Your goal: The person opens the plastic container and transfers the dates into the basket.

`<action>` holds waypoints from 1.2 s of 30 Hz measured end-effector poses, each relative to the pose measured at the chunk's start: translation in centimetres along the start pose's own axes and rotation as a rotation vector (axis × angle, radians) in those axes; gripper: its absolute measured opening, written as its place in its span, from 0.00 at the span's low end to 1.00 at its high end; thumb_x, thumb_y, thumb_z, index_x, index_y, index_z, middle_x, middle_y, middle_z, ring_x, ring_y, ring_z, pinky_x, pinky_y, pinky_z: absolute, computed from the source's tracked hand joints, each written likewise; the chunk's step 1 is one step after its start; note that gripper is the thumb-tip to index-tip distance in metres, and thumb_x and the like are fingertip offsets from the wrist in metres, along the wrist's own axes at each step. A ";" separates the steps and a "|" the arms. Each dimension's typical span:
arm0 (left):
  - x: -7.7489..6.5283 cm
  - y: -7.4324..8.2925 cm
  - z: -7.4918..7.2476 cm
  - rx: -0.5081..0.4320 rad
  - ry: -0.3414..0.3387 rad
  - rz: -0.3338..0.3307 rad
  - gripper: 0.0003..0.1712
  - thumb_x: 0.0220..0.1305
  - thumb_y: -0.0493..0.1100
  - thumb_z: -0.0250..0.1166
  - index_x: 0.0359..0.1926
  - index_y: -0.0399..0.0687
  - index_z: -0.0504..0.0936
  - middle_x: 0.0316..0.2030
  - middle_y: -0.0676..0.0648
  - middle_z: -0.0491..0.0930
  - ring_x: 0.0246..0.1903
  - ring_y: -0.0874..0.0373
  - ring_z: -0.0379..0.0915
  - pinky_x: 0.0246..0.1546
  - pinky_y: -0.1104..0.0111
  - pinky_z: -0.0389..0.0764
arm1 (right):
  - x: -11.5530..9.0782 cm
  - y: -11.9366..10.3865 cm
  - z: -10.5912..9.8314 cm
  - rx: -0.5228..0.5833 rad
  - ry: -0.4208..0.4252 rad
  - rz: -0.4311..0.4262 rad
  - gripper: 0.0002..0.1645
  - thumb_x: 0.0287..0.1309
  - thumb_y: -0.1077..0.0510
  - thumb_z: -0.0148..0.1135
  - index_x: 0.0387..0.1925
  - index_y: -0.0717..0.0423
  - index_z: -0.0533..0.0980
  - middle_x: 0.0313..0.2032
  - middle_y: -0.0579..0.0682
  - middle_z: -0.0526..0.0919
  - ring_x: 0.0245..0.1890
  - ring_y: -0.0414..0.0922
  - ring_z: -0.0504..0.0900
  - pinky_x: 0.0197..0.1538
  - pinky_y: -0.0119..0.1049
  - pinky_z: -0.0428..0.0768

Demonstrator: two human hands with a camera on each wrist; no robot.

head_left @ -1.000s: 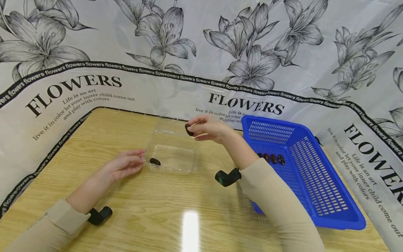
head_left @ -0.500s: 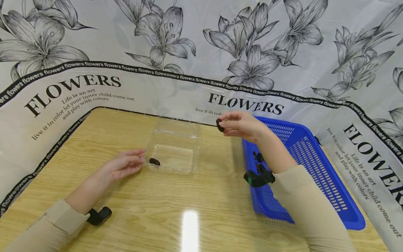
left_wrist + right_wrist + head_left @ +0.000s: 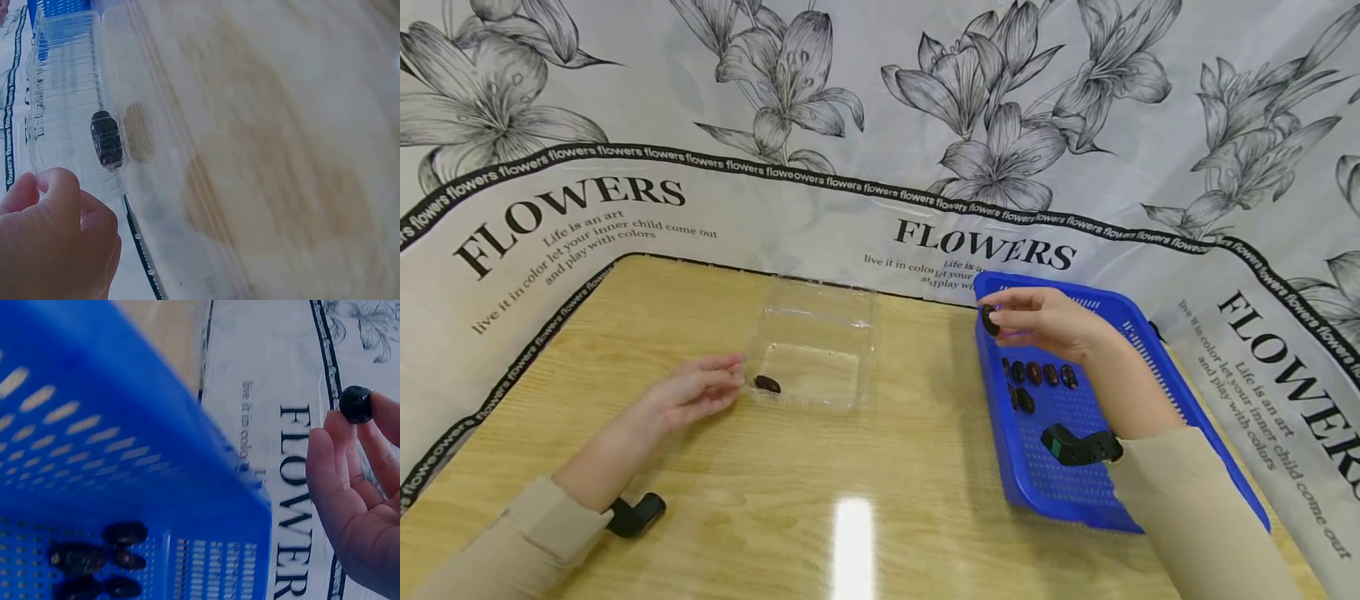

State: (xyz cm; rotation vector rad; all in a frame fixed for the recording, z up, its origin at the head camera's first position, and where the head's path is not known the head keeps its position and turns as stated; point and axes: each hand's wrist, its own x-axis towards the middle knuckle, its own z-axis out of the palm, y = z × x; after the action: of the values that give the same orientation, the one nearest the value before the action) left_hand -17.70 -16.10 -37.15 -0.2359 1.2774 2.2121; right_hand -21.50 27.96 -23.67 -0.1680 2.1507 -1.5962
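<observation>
My right hand (image 3: 1048,323) pinches a dark date (image 3: 990,320) between thumb and fingertips, above the far left corner of the blue basket (image 3: 1009,450). In the right wrist view the held date (image 3: 356,405) looks nearly black and shiny. Several more dates (image 3: 1034,373) lie in short rows on the basket's floor. On the table, a clear plastic box (image 3: 867,367) with its lid raised at the back contains a single date (image 3: 767,384) near its front left corner. The fingertips of my left hand (image 3: 703,390) hold the left edge of that box.
The wood-grain table (image 3: 820,483) runs between the box and the basket. Behind it hangs a white cloth (image 3: 820,208) with flower prints. Black bands with small devices (image 3: 638,515) sit on both wrists.
My right hand has carried the date rightward from above the plastic box to above the basket's far left corner. The left hand and the box have stayed put.
</observation>
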 end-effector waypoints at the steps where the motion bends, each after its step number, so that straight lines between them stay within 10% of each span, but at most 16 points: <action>1: 0.0 0.0 0.0 0.003 0.001 -0.003 0.42 0.62 0.27 0.56 0.70 0.35 0.43 0.40 0.51 0.71 0.36 0.64 0.70 0.41 0.75 0.75 | -0.3 0.4 -0.3 -0.013 0.003 0.005 0.12 0.62 0.64 0.57 0.42 0.45 0.78 0.36 0.45 0.81 0.35 0.43 0.80 0.44 0.37 0.80; 19: 0.1 -0.1 0.0 0.012 -0.003 -0.003 0.40 0.64 0.27 0.54 0.71 0.35 0.42 0.42 0.50 0.69 0.36 0.64 0.70 0.40 0.76 0.75 | -2.6 6.9 -4.9 0.009 0.063 0.173 0.14 0.63 0.63 0.55 0.37 0.38 0.79 0.30 0.47 0.77 0.30 0.41 0.79 0.46 0.40 0.80; 36: 0.0 0.1 0.1 0.025 0.014 -0.006 0.41 0.64 0.27 0.54 0.71 0.36 0.42 0.44 0.52 0.69 0.37 0.64 0.70 0.40 0.75 0.74 | -1.7 9.6 -4.6 -0.228 0.018 0.306 0.24 0.61 0.62 0.57 0.56 0.69 0.67 0.39 0.51 0.77 0.36 0.47 0.76 0.44 0.44 0.80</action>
State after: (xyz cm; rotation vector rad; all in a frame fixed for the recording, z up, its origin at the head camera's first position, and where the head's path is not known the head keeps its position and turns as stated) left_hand -17.76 -16.03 -37.03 -0.2453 1.3090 2.1917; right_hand -20.32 35.64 -31.07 0.1021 2.2419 -1.1860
